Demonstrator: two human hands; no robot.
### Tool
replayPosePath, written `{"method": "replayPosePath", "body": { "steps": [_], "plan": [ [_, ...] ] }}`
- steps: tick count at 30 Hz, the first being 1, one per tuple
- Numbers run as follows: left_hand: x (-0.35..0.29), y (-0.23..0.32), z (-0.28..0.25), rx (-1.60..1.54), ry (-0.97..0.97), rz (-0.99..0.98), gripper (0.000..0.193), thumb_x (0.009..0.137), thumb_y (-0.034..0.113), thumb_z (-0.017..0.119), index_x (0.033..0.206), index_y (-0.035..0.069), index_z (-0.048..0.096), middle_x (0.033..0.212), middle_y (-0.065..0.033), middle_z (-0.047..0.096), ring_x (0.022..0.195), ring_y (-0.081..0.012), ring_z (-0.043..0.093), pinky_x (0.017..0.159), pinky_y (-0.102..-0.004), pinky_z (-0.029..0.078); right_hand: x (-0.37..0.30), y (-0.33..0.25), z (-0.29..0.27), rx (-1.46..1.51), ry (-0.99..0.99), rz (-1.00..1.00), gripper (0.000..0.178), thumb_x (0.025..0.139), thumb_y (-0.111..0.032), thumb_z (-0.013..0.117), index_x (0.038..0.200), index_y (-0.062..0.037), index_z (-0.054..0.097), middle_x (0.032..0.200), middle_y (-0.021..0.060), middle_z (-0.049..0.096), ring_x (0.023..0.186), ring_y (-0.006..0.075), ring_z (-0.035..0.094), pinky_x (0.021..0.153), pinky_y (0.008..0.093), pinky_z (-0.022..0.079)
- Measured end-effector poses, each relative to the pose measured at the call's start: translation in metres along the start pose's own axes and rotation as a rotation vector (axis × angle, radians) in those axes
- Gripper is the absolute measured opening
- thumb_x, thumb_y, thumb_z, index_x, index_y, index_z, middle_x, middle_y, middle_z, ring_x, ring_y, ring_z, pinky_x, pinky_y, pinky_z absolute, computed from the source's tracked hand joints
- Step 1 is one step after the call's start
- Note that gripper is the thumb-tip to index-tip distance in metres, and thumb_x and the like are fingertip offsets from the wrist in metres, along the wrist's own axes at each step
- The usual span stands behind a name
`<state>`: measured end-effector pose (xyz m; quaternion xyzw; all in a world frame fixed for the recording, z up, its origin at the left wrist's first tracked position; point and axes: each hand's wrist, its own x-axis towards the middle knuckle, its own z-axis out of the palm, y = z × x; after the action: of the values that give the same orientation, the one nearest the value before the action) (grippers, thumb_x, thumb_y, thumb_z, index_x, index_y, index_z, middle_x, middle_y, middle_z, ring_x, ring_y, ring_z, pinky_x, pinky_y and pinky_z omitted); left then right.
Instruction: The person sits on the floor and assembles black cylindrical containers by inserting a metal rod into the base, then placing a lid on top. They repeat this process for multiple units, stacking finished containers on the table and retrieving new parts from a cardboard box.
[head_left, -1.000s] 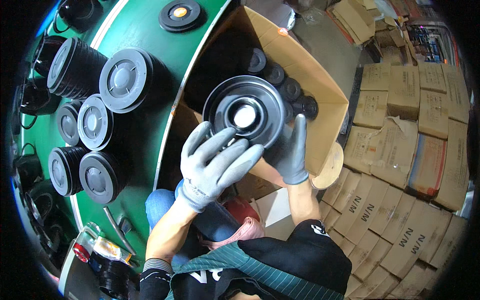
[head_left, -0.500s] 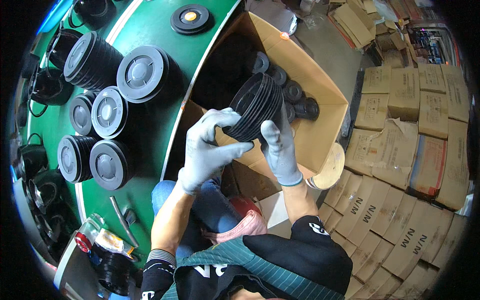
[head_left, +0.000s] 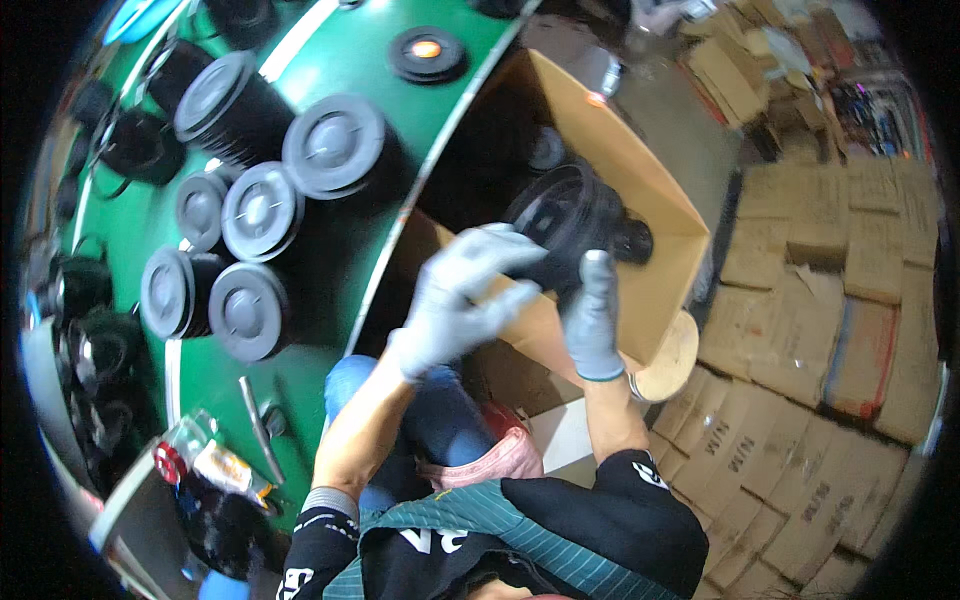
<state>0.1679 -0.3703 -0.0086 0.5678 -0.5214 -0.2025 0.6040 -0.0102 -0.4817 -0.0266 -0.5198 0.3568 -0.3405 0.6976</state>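
A black ribbed round part (head_left: 565, 215) sits tilted inside an open cardboard box (head_left: 665, 255) beside the green table. My right hand (head_left: 592, 320), in a grey glove, reaches up from below and grips the part's lower edge. My left hand (head_left: 460, 300), also gloved and blurred, hovers just left of the part with its fingers spread and nothing in it. More dark round parts lie deeper in the box, mostly hidden.
On the green table (head_left: 370, 60) stand several black ribbed cylinders with grey caps (head_left: 333, 145), and a flat black disc with an orange centre (head_left: 427, 50). A metal rod (head_left: 258, 425) and a small bottle (head_left: 225, 465) lie near its front. Stacked cartons (head_left: 800, 330) fill the right.
The round part, held up facing me in both hands, has gone down into the box. My left hand has come off it and spread open.
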Motion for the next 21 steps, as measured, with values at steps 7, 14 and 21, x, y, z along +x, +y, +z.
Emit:
{"method": "replayPosePath", "body": {
  "steps": [7, 14, 21],
  "plan": [
    [-0.012, 0.001, 0.005, 0.084, 0.237, 0.181, 0.063, 0.068, 0.011, 0.098, 0.123, 0.006, 0.068, 0.114, -0.0131, 0.071, 0.109, -0.0355, 0.071, 0.111, -0.0549, 0.053, 0.003, -0.019, 0.015, -0.224, -0.206, 0.01, 0.085, 0.108, -0.07, 0.048, 0.158, -0.0017, 0.046, 0.157, 0.0128, 0.054, 0.141, 0.0251, 0.055, 0.123, 0.0444, 0.041],
    [-0.026, 0.046, -0.092, 0.147, 0.677, -0.66, 0.043, 0.084, 0.009, 0.083, 0.123, 0.0, 0.067, 0.106, -0.0076, 0.071, 0.088, -0.0185, 0.066, 0.082, -0.0349, 0.056, 0.014, -0.039, 0.073, 0.1, -0.433, 0.029, 0.102, 0.105, -0.077, 0.039, 0.172, -0.0009, 0.023, 0.171, 0.0246, 0.036, 0.152, 0.0383, 0.045, 0.128, 0.0537, 0.033],
    [-0.088, -0.012, -0.3, 0.824, 0.169, -0.19, 0.052, 0.089, 0.002, 0.081, 0.137, -0.001, 0.062, 0.127, -0.0138, 0.07, 0.112, -0.0232, 0.067, 0.103, -0.0368, 0.052, -0.015, 0.005, -0.004, 0.035, -0.197, 0.113, 0.07, 0.117, -0.05, 0.036, 0.168, -0.0017, 0.034, 0.167, 0.0209, 0.044, 0.148, 0.0334, 0.051, 0.124, 0.0496, 0.041]
  ]
}}
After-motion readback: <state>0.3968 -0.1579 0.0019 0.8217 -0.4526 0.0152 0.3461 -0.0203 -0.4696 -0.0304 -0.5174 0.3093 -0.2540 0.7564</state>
